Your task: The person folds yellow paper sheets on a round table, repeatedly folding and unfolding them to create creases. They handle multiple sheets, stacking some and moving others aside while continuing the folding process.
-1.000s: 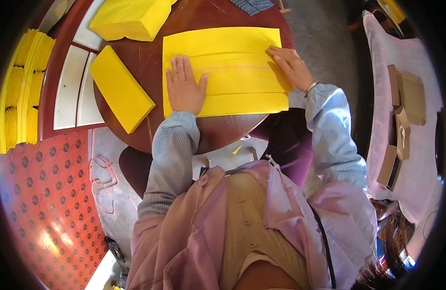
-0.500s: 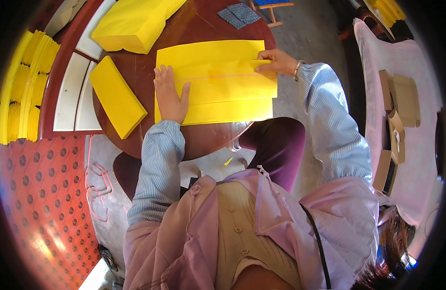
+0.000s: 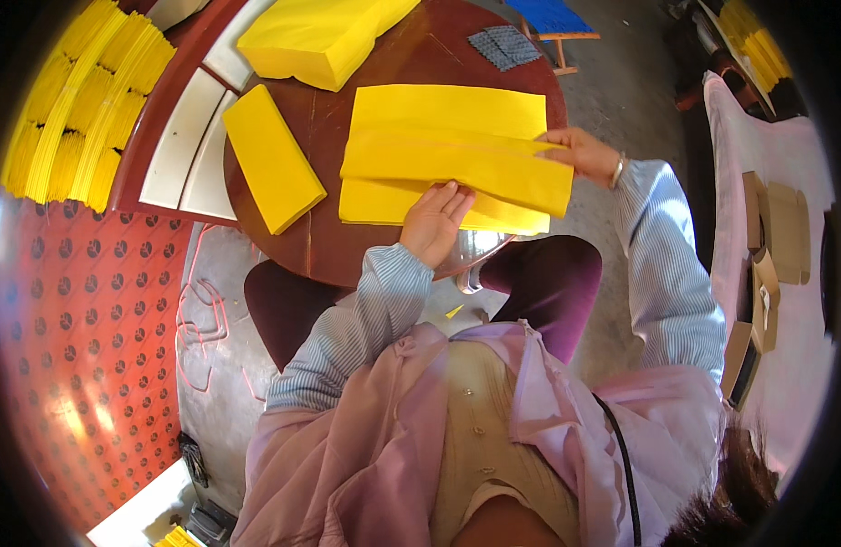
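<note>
A folded yellow paper sheet (image 3: 411, 153) lies across a flat stack of yellow sheets (image 3: 457, 102) on the round dark-red table. My right hand (image 3: 580, 155) pinches the folded sheet at its right end, where the layers stand a little apart. Against the near edge of the fold, about mid-length, rests my left hand (image 3: 434, 223), palm turned up and fingers stretched out. Its fingertips touch the paper; the edge bulges slightly there. To the left, a long folded yellow bundle (image 3: 273, 159) lies slanted on the table.
A thick yellow paper pile (image 3: 311, 41) sits at the far left of the round table (image 3: 322, 251). Grey cloths (image 3: 504, 47) lie at its far right. Yellow stacks (image 3: 83, 109) stand left, beside white panels. Opened cardboard boxes (image 3: 776, 228) rest on a pink-covered surface at right.
My left hand has slid from the sheet's left end to the middle of its near edge and turned palm up. My right hand still pinches the right end, slightly lower. The view has shifted.
</note>
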Action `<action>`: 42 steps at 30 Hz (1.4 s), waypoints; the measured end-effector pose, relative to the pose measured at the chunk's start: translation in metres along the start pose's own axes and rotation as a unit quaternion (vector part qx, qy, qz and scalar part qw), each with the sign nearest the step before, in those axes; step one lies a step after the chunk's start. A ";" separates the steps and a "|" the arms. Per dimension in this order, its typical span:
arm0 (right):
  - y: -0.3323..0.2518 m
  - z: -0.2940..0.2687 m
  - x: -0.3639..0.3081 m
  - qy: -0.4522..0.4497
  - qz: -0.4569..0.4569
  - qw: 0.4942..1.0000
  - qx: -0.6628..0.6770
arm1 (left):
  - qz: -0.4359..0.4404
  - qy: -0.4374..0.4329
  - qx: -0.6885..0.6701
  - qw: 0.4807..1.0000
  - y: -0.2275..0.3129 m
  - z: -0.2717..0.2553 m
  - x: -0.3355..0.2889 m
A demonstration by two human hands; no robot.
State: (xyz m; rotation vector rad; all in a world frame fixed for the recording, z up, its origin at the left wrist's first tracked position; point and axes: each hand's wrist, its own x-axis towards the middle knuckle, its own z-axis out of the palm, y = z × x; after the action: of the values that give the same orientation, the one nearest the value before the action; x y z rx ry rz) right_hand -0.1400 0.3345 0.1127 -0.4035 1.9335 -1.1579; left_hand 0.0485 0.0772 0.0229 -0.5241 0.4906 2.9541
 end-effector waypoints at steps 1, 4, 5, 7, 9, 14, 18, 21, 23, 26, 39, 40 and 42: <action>0.006 0.007 -0.008 -0.004 0.001 1.000 0.014 | -0.001 0.014 -0.008 1.000 -0.001 0.002 -0.001; 0.021 0.027 -0.023 -0.021 0.006 0.999 0.044 | -0.009 0.013 -0.048 0.999 0.001 0.003 -0.007; 0.025 0.033 -0.027 -0.024 0.006 0.998 0.054 | -0.015 0.006 -0.067 0.998 0.003 0.002 -0.010; 0.029 0.050 -0.033 -0.024 0.012 0.995 0.095 | -0.013 -0.001 -0.070 0.997 0.006 0.000 -0.012; 0.028 0.064 -0.040 -0.033 0.019 0.990 0.132 | 0.005 -0.016 -0.037 0.999 0.006 -0.002 -0.011; 0.019 0.099 -0.058 0.045 0.010 0.989 0.141 | 0.003 0.036 0.030 0.999 0.004 0.000 -0.008; 0.028 0.122 -0.056 0.085 -0.016 0.985 0.152 | 0.016 0.072 0.045 0.996 0.003 0.000 -0.009; 0.037 0.131 -0.058 0.116 -0.008 0.985 0.125 | 0.018 0.073 0.032 0.997 0.018 -0.005 -0.003; 0.037 0.136 -0.071 0.101 -0.023 0.983 0.152 | 0.022 0.071 0.023 0.997 0.029 -0.006 0.004; 0.017 0.151 -0.079 0.062 -0.022 0.980 0.186 | 0.095 0.070 0.055 0.991 0.060 0.001 0.009; -0.131 0.290 0.112 -0.007 -0.237 0.964 0.121 | 0.177 -0.030 0.341 0.923 0.395 -0.016 0.004; -0.138 0.300 0.134 -0.007 -0.213 0.970 0.120 | 0.173 -0.014 0.352 0.920 0.416 -0.027 0.014; -0.142 0.315 0.176 -0.025 -0.206 0.967 0.145 | 0.169 -0.018 0.354 0.920 0.449 -0.058 0.043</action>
State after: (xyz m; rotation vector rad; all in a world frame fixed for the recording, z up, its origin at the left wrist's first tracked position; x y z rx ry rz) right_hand -0.0193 -0.0313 0.0725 -0.6871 1.6434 -1.6550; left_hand -0.0423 -0.3637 0.0892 -0.3097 1.6920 2.7565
